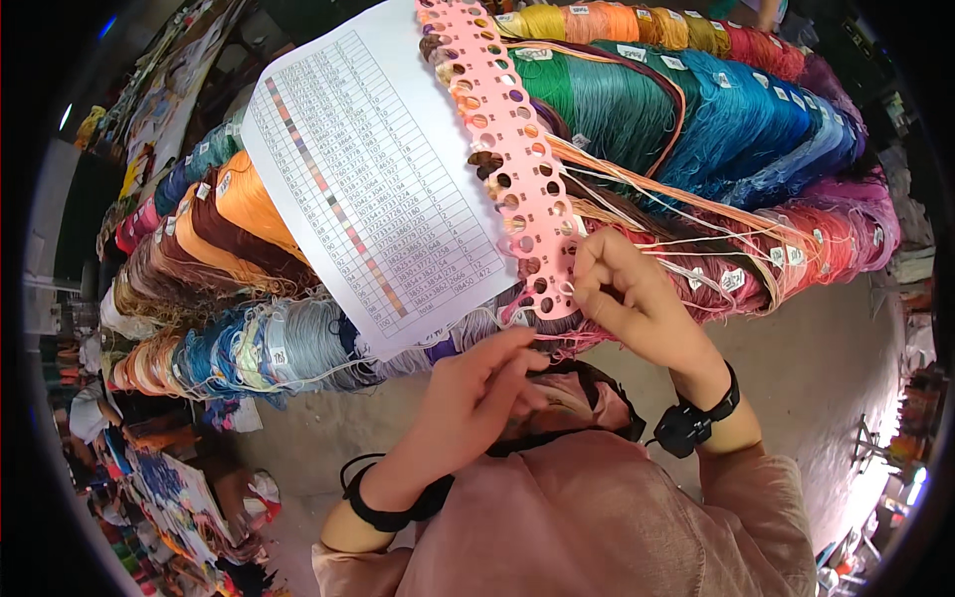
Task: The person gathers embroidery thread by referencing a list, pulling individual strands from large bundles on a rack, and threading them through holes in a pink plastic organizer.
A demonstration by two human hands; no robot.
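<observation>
Your right hand (637,303) is closed in a pinch at the lower end of the long pink plastic strip punched with rows of round holes (502,149). The fingertips (587,261) press together on a pale thread at the strip's bottom holes; the thread itself is too fine to follow between them. A black band with a small black box sits on that wrist (691,423).

Your left hand (477,393) lies below and to the left of the right one, close beside it, with fingers extended and loosely curved toward the strip's lower end. They point at the pale strands under the strip; you cannot tell from this view whether they grip a strand or only touch it. A black band circles that wrist as well.

The pink strip runs up and away from your right hand, tilted leftward toward the top of the view. Several holes carry short tufts of coloured thread, brown and orange among them.

Just left of the strip, above your left hand, lies a white printed sheet with a column of small colour squares (373,179), overlapping the strip's edge.

Beyond both hands, bundled skeins of embroidery thread (696,109) are stacked in rows: green, teal and blue above your right hand, red and pink to its right, orange, brown and pale blue to the left of your left hand. Loose pale strands (696,234) trail from the strip across the red skeins, past your right hand.
</observation>
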